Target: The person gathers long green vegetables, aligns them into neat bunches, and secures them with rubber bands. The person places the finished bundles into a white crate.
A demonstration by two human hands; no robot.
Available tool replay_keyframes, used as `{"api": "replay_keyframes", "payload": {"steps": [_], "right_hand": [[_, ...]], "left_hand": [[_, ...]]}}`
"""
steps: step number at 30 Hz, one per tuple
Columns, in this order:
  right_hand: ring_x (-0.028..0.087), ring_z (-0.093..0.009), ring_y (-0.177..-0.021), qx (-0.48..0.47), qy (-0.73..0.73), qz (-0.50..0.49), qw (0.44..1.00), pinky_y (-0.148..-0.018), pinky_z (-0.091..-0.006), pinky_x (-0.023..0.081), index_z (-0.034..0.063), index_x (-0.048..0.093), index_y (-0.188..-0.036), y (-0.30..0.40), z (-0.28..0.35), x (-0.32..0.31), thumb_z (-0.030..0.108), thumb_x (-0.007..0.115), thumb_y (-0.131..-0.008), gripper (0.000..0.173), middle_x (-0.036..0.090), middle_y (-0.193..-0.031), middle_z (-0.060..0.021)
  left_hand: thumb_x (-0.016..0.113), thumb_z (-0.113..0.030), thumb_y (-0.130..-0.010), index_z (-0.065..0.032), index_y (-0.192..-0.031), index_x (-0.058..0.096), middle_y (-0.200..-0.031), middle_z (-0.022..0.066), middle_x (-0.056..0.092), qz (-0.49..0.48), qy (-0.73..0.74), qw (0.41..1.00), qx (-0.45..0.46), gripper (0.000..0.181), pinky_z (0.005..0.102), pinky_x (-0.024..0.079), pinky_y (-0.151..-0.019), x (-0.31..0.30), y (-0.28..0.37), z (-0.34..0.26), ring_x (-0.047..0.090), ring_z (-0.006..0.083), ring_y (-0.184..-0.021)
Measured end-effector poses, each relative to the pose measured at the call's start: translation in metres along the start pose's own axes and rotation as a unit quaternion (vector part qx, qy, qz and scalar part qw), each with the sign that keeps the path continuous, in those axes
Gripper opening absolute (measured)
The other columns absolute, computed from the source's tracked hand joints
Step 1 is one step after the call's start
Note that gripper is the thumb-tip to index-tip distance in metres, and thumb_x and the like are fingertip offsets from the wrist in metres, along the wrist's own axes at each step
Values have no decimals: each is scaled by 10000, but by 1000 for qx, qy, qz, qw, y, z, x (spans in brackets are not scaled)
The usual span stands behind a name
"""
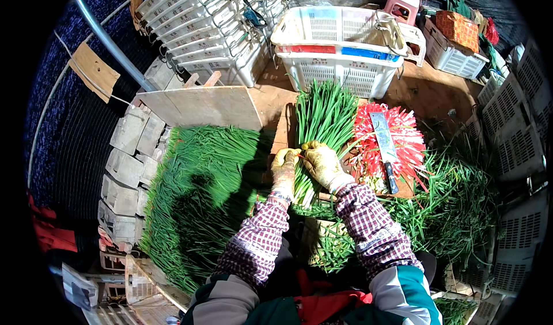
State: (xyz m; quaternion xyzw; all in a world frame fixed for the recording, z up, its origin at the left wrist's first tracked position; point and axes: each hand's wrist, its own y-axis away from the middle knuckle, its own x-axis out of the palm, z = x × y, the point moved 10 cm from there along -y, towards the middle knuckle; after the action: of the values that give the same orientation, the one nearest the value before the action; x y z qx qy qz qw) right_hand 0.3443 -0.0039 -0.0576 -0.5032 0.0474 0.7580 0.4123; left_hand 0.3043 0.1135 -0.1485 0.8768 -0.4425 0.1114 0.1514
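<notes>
A thick bunch of green garlic chives (326,115) lies on a brown board, its pale stem ends towards me. My left hand (284,169), in a stained yellow glove, is at the bunch's left edge. Across the stems rests my right hand (322,163), gloved alike. Between the fingertips of both hands shows a short bit of red tie strip (301,155); the rest of it is hidden. To the right, a cleaver (383,137) with a black handle lies on a pile of red and white strips (408,137).
Many more chives (203,165) are stacked at the left beside grey blocks (125,165) and an upright board (207,106). Loose trimmings (449,208) heap at the right. White plastic crates (341,72) stand ahead, with a tall crate stack (207,27) further left.
</notes>
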Motion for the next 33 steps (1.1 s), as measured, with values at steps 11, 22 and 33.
{"api": "replay_keyframes", "payload": {"steps": [11, 22, 33], "right_hand": [[579, -327, -966, 48, 5, 28, 998, -837, -379, 485, 36, 631, -943, -2, -3, 3, 107, 631, -747, 208, 607, -1071, -137], [584, -341, -926, 35, -60, -51, 996, -817, -363, 488, 18, 617, -923, -1, -7, -1, 103, 652, -752, 194, 609, -1027, -156], [452, -291, -1160, 81, -421, 60, 901, -1019, -354, 339, 66, 643, -1029, 5, -42, 35, 160, 658, -819, 231, 509, -1222, -129]], "left_hand": [[551, 51, -860, 13, -1079, 603, -1064, 82, 638, 40, -71, 992, 94, 228, 259, 441, -909, 12, 4, -17, 584, 154, -975], [569, 72, -834, 12, -939, 583, -1076, 82, 614, 84, -185, 966, 161, 122, 263, 432, -882, 15, 6, -22, 561, 149, -944], [622, 36, -730, -11, -807, 576, -1073, 107, 484, 44, -367, 841, 395, 102, 325, 378, -940, 50, 55, -87, 483, 246, -1051]]}}
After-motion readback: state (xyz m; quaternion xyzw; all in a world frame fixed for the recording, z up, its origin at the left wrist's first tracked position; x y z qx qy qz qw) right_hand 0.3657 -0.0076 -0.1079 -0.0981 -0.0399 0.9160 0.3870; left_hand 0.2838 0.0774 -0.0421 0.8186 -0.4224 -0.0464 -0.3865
